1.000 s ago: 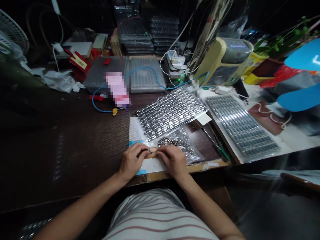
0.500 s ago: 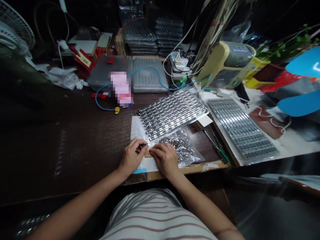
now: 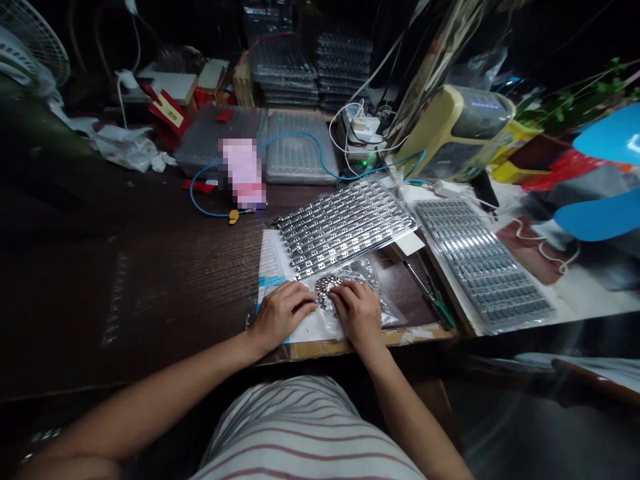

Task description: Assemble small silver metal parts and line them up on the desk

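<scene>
The left hand point(image 3: 283, 313) is over white paper point(image 3: 304, 329), thumb and fingertips close together; I can't tell if they hold anything. The right hand point(image 3: 361, 315) has its fingers at the shiny bits point(image 3: 325, 287); its grip is hidden. The bits lie near, between the hands, by a clear bag point(image 3: 393, 312).

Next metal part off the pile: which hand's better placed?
Probably the right hand: its fingers are right at the pile of small metal parts, over the plastic bag. The left hand is left of the pile, over white paper; whether it pinches a part is unclear.
</scene>
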The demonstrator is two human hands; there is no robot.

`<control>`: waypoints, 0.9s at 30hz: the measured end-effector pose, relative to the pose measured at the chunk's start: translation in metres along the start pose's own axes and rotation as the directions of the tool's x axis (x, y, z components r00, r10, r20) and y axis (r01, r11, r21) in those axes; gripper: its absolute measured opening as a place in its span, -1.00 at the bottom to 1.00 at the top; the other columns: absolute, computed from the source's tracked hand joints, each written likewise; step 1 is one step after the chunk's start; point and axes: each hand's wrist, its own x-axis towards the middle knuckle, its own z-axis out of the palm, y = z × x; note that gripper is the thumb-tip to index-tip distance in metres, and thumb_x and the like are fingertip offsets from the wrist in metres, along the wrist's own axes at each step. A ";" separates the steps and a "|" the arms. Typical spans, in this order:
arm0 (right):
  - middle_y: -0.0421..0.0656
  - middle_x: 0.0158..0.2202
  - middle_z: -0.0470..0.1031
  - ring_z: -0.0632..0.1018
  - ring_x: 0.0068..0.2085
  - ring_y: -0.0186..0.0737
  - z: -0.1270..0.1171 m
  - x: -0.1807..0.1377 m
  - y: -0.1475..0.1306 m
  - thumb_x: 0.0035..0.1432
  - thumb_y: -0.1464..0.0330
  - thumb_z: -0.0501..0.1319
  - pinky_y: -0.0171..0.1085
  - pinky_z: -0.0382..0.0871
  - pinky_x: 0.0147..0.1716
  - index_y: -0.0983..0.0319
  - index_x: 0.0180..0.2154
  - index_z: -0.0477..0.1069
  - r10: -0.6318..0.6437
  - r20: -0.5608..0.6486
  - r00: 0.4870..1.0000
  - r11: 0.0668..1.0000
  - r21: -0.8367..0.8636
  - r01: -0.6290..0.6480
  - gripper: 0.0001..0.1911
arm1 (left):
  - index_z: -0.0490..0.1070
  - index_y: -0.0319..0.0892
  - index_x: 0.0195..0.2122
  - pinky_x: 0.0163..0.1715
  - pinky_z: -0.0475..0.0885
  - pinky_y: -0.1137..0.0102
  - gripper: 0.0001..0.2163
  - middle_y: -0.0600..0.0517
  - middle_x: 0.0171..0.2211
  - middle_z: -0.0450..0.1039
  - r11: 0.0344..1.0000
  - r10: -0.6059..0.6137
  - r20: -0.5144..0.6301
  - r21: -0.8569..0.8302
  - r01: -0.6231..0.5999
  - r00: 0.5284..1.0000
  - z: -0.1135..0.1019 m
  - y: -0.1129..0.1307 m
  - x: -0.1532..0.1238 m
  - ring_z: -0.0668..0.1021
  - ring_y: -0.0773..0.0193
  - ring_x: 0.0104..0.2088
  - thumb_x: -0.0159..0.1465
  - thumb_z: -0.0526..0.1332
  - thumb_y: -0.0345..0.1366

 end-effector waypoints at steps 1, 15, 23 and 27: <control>-0.14 -0.27 0.49 0.42 -0.22 -0.20 0.001 -0.001 0.000 0.24 0.30 0.16 -0.22 0.20 -0.24 0.16 -0.27 0.50 0.005 -0.013 1.000 1.000 0.012 -0.004 -0.85 | 0.48 -0.16 -0.25 -0.20 0.40 0.33 -0.91 -0.02 -0.30 0.49 1.000 0.005 -0.008 0.007 -0.005 1.000 0.001 -0.001 -0.001 0.50 0.24 -0.24 0.24 0.21 -0.32; -0.14 -0.24 0.50 0.45 -0.19 -0.18 -0.001 -0.003 0.002 0.19 0.44 0.12 -0.20 0.25 -0.19 0.17 -0.22 0.48 0.025 -0.040 0.999 0.993 0.114 -0.021 -0.82 | 0.47 -0.16 -0.32 -0.21 0.41 0.29 -0.95 -0.02 -0.34 0.52 1.000 -0.010 0.037 0.006 0.010 0.999 0.004 -0.006 -0.002 0.50 0.22 -0.27 0.23 0.22 -0.35; -0.11 -0.21 0.53 0.49 -0.19 -0.19 0.001 -0.002 0.008 0.27 0.43 0.07 -0.21 0.31 -0.21 0.16 -0.07 0.44 -0.030 -0.070 0.997 0.987 0.155 0.040 -0.75 | 0.50 -0.13 -0.27 -0.20 0.41 0.32 -0.89 -0.01 -0.30 0.52 0.996 -0.085 -0.122 -0.028 0.082 0.989 -0.024 -0.018 0.023 0.51 0.23 -0.24 0.24 0.19 -0.36; -0.12 -0.23 0.54 0.50 -0.19 -0.20 -0.002 -0.003 0.005 0.27 0.44 0.07 -0.22 0.29 -0.21 0.19 -0.12 0.44 -0.058 -0.081 0.995 0.985 0.161 0.070 -0.78 | 0.53 -0.17 -0.26 -0.15 0.38 0.33 -0.84 -0.03 -0.26 0.51 0.960 -0.163 -0.310 0.168 0.222 0.937 -0.080 -0.076 0.059 0.51 0.22 -0.23 0.23 0.17 -0.32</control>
